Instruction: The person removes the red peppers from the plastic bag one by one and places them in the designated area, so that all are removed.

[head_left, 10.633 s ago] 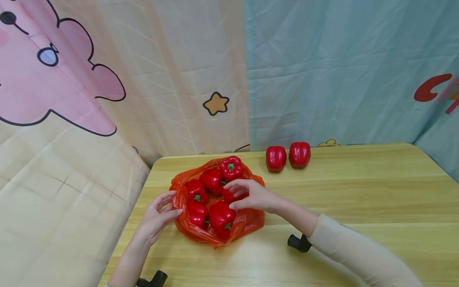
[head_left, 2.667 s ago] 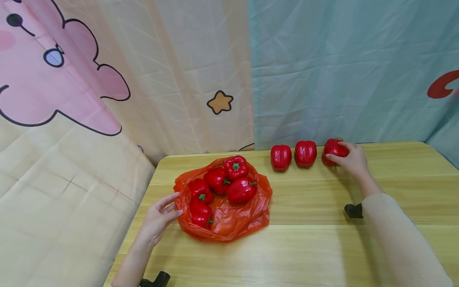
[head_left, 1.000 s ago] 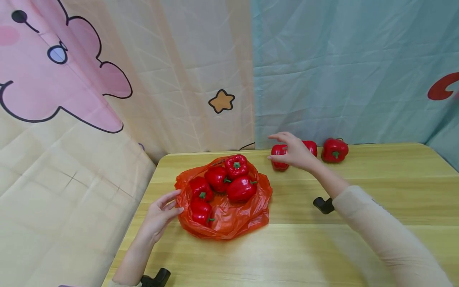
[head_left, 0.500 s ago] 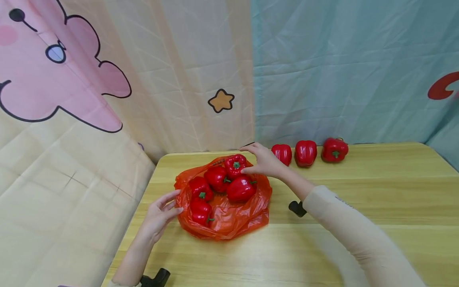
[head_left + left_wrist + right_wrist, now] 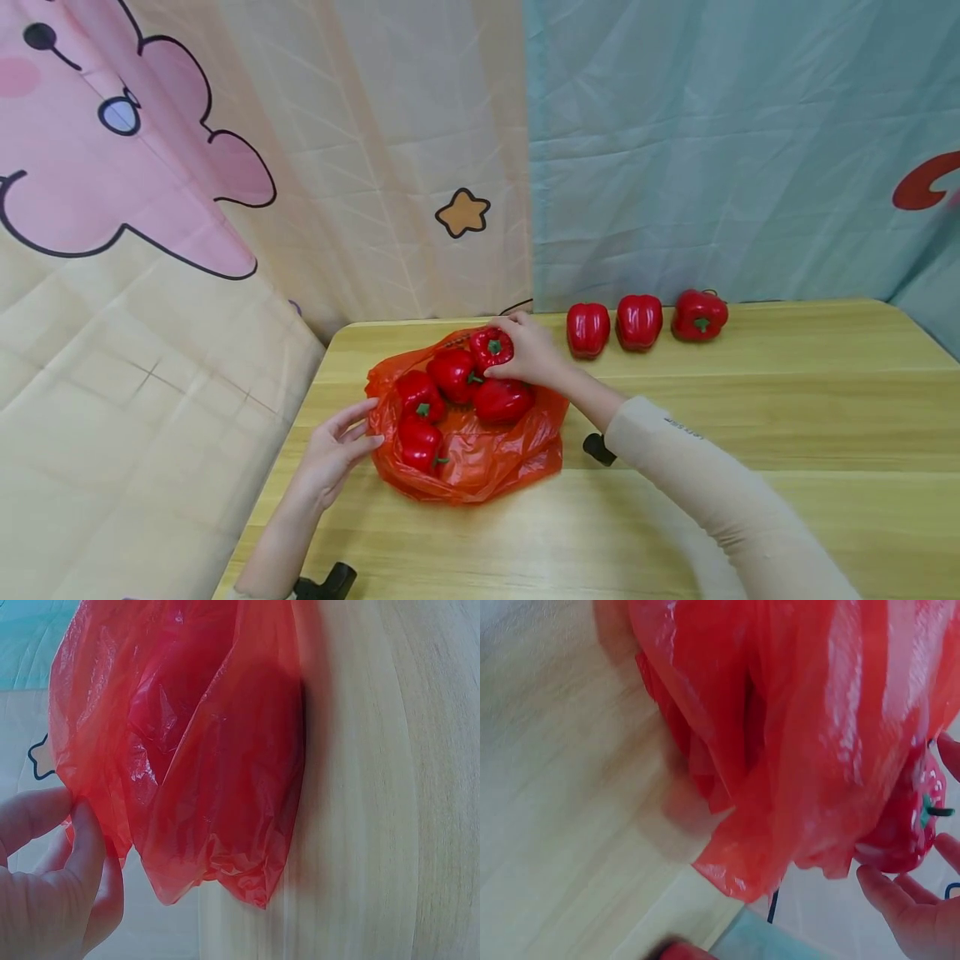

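Note:
An orange-red plastic bag (image 5: 480, 467) lies spread open on the table, with several red bell peppers inside. My left hand (image 5: 330, 458) pinches the bag's left rim between thumb and fingers, as the left wrist view also shows at the bag's edge (image 5: 97, 780). At the back of the bag, my right hand (image 5: 532, 354) has its thumb and fingers round a bell pepper (image 5: 491, 347) with a green stem. In the right wrist view this pepper (image 5: 904, 832) sits between the fingertips, partly hidden by the bag. Other peppers (image 5: 504, 402) lie close beneath the hand.
Three bell peppers stand in a row along the table's back edge: a left one (image 5: 588, 330), a middle one (image 5: 639, 322) and a right one (image 5: 700, 316). A patterned curtain (image 5: 675, 150) hangs right behind the wooden table (image 5: 750, 433).
One pepper went from the bag to the row's right end, where my right hand let it go. That hand then moved back left and took hold of the bag's rear pepper. The left hand stayed.

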Tool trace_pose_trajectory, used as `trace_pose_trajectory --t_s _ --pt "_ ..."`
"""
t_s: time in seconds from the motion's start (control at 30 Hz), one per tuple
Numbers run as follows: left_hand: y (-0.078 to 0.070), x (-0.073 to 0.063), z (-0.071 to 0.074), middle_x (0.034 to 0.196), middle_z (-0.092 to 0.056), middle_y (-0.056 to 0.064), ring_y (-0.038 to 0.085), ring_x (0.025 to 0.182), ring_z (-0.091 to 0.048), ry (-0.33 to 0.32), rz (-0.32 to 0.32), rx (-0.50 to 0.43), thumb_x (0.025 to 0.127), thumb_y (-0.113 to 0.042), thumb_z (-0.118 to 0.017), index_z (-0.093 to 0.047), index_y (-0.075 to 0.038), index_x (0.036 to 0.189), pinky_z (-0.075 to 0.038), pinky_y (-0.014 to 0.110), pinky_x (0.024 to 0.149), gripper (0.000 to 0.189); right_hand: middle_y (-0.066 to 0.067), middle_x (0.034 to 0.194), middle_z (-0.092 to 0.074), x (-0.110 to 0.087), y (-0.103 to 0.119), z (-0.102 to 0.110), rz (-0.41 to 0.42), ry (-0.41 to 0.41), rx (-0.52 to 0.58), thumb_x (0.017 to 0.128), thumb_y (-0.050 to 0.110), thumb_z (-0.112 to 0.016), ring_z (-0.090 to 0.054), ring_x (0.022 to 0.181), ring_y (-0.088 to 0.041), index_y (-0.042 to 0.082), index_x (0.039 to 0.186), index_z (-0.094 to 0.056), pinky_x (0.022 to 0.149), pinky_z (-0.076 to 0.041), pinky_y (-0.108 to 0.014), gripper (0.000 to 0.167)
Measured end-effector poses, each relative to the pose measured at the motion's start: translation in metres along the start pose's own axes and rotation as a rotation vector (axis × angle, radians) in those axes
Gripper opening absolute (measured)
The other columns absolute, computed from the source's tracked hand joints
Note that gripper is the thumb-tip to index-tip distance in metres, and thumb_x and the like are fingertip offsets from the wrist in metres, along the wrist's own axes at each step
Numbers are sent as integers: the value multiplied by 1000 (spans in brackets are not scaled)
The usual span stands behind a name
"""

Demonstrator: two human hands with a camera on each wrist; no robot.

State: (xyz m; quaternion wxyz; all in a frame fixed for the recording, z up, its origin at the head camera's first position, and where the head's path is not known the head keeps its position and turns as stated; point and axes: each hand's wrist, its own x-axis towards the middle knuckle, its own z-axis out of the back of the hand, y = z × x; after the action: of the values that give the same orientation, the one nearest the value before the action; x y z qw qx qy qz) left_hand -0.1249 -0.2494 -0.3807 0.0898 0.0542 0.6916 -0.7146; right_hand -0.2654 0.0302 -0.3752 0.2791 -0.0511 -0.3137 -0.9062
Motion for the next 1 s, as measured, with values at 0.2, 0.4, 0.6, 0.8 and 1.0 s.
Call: trace_pose_trajectory --t_s 0.2,0.4,0.6,0.8,1.0 --pt "1 0 1 132 -40 17 8 100 -58 -3 6 1 86 9 -56 -38 5 137 -51 27 84 54 -17 114 -51 0 4 -9 -39 -32 0 66 30 -84 -51 102 -31 8 123 -56 87 -49 -45 67" --pt "1 0 0 131 -40 17 8 100 -58 -1 0 1 85 9 -57 -38 5 136 -52 26 84 54 -17 114 -51 1 5 -13 -56 -61 -8 66 27 -84 -52 102 -32 8 123 -56 87 -49 -46 67" --pt "1 0 1 129 -42 15 8 99 -59 2 -9 0 85 9 -57 -39 6 136 -52 26 83 54 -16 113 -51 2 4 -15 -71 -65 -28 66 28 -84 -52 101 -31 9 124 -56 87 -49 -44 67" --pt "1 1 0 128 -42 14 8 99 -59 8 -10 1 85 9 -58 -39 6 136 -52 26 83 54 -17 112 -52 3 4 -14 -86 -72 -4 66 26 -84 -52 101 -30 8 123 -57 86 -50 -44 66" --pt "1 1 1 126 -44 12 8 99 -59 19 -13 1 85 9 -57 -38 6 136 -51 27 84 54 -18 113 -51 4 0 -12 -86 -77 50 67 26 -84 -52 99 -31 7 125 -56 86 -50 -44 68"
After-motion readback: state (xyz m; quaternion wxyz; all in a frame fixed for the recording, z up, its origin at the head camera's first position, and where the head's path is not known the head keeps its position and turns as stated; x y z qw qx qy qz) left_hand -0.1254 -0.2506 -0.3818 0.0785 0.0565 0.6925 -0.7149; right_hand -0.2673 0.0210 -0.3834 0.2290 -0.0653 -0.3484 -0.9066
